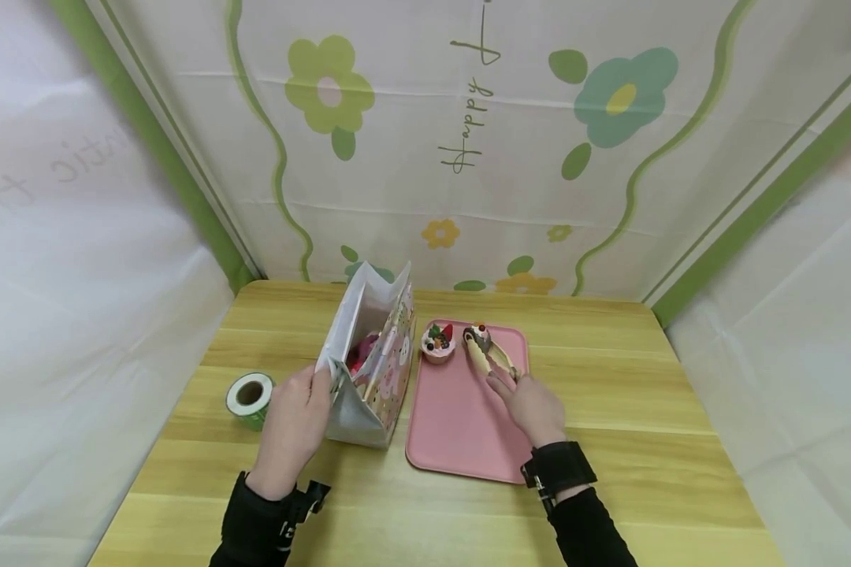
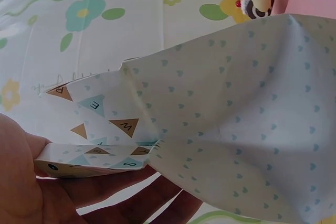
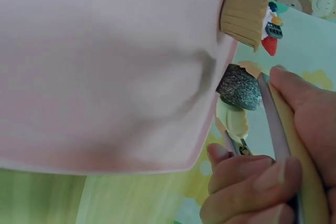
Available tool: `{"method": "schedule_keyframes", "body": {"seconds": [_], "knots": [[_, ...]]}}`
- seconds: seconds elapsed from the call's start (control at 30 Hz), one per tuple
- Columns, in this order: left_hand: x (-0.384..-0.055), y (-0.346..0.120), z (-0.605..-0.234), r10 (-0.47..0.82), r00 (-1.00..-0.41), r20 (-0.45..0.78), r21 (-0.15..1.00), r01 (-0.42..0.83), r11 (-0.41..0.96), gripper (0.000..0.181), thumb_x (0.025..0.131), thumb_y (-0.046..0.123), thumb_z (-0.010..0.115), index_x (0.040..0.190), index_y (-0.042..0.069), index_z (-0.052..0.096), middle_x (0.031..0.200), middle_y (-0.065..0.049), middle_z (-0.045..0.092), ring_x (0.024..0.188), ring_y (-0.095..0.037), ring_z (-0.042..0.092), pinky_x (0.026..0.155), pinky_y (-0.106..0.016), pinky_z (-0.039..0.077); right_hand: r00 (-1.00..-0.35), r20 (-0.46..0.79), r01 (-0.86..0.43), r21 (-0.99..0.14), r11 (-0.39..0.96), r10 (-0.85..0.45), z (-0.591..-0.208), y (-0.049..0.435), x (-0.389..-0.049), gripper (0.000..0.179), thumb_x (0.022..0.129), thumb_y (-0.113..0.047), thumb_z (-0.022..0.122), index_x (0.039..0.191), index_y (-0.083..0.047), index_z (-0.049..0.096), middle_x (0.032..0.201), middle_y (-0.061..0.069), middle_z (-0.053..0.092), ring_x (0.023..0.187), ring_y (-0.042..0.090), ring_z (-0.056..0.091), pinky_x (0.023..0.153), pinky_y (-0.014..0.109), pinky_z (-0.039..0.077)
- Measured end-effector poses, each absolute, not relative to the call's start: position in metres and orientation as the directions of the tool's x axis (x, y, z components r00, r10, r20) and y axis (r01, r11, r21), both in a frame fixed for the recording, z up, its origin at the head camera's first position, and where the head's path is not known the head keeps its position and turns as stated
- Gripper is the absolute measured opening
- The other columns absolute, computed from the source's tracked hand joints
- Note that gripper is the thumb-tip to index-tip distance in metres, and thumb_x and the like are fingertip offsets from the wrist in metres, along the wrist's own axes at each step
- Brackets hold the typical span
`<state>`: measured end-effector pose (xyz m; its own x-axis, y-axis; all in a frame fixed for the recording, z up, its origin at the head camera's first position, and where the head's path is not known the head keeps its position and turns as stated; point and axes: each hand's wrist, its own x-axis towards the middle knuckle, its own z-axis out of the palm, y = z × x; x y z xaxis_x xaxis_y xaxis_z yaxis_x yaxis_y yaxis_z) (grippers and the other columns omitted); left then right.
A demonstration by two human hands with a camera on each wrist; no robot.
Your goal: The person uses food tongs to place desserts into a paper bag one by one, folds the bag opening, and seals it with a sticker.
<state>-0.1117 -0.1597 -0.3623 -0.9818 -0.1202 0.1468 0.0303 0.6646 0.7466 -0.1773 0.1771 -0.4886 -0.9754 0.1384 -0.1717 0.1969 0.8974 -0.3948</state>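
My left hand grips the near top edge of a printed paper gift bag, thumb on one side and fingers on the other in the left wrist view. Something pink and purple shows inside the bag's open mouth. With my right hand I hold pale yellow tongs, their tips around a dark cupcake with a white and red top. That cupcake is at the far end of a pink tray. A fruit-topped cupcake in a tan cup stands at the tray's far left corner.
A roll of labels or tape with a green outer side stands left of my left hand on the wooden table. White flower-printed cloth hangs behind the table, and white cloth walls flank it.
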Motion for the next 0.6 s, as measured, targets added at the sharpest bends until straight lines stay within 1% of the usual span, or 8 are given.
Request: {"method": "schedule_keyframes", "body": {"seconds": [0.13,0.27,0.33,0.47,0.6], "knots": [[-0.112,-0.16,-0.363,-0.113,-0.982,0.15,0.748,0.038,0.663,0.048,0.107,0.031,0.031,0.069,0.007,0.049,0.059,-0.007,0.036,0.046,-0.019,0.035,0.043,-0.031,0.03,-0.97,-0.174,0.23,-0.433,0.872,0.169,-0.482,0.178,-0.176,0.085,0.087,-0.078,0.043,0.098,0.004,0.062,0.067,0.011,0.053,0.053,0.025,0.053,0.045,0.037,0.038],[-0.112,-0.16,-0.363,-0.111,-0.98,0.163,0.748,0.049,0.662,0.047,0.107,0.03,0.032,0.068,0.008,0.047,0.059,-0.007,0.035,0.046,-0.019,0.034,0.043,-0.031,0.03,-0.968,-0.173,0.242,-0.462,0.853,0.181,-0.477,0.178,-0.175,0.083,0.088,-0.076,0.046,0.104,0.004,0.061,0.069,0.012,0.054,0.054,0.025,0.053,0.045,0.037,0.039],[-0.112,-0.159,-0.363,-0.112,-0.98,0.166,0.748,0.051,0.661,0.047,0.107,0.03,0.032,0.068,0.008,0.047,0.059,-0.007,0.035,0.046,-0.019,0.034,0.043,-0.031,0.03,-0.971,-0.16,0.231,-0.467,0.853,0.176,-0.474,0.177,-0.175,0.083,0.088,-0.076,0.045,0.103,0.004,0.06,0.068,0.012,0.054,0.053,0.025,0.052,0.045,0.037,0.039],[-0.112,-0.159,-0.362,-0.115,-0.981,0.159,0.749,0.044,0.661,0.047,0.107,0.03,0.032,0.07,0.007,0.048,0.06,-0.007,0.036,0.047,-0.019,0.035,0.044,-0.031,0.03,-0.975,-0.136,0.218,-0.475,0.853,0.173,-0.466,0.175,-0.173,0.083,0.084,-0.081,0.042,0.095,0.0,0.058,0.066,0.01,0.051,0.052,0.024,0.05,0.045,0.036,0.036],[-0.112,-0.159,-0.362,-0.116,-0.982,0.152,0.746,0.037,0.665,0.047,0.107,0.031,0.031,0.071,0.007,0.05,0.06,-0.008,0.036,0.047,-0.02,0.035,0.044,-0.031,0.031,-0.98,-0.108,0.198,-0.502,0.842,0.166,-0.456,0.169,-0.169,0.075,0.085,-0.08,0.043,0.09,-0.006,0.053,0.065,0.007,0.046,0.051,0.022,0.047,0.045,0.034,0.032]]}}
